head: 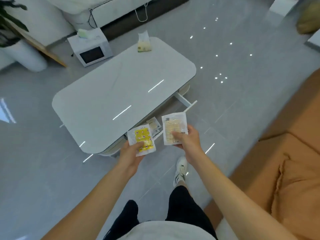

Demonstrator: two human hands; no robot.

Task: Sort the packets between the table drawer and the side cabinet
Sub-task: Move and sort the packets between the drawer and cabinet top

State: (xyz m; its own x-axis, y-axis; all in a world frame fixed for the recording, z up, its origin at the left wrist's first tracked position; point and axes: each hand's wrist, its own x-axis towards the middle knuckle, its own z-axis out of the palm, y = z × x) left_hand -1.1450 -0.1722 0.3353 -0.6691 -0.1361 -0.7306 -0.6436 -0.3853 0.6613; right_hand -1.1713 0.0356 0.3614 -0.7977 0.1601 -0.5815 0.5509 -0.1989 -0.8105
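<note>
My left hand (132,153) holds a white packet with a bright yellow printed centre (141,138), thumb on its face. My right hand (187,141) holds a larger pale packet with a cream-coloured panel (174,126), thumb pressed on its lower part. Both packets are held up over the near edge of the white coffee table (110,101). Below them the table drawer (187,103) is pulled open toward me, and a few more pale packets (154,125) lie inside it, partly hidden by the tabletop and the held packets.
A tissue pack (144,42) stands on the table's far end. A white microwave (90,47) sits on the floor behind the table, with a potted plant (10,26) at left. A tan sofa (285,161) fills the right side. My foot (180,170) stands on the grey tiles.
</note>
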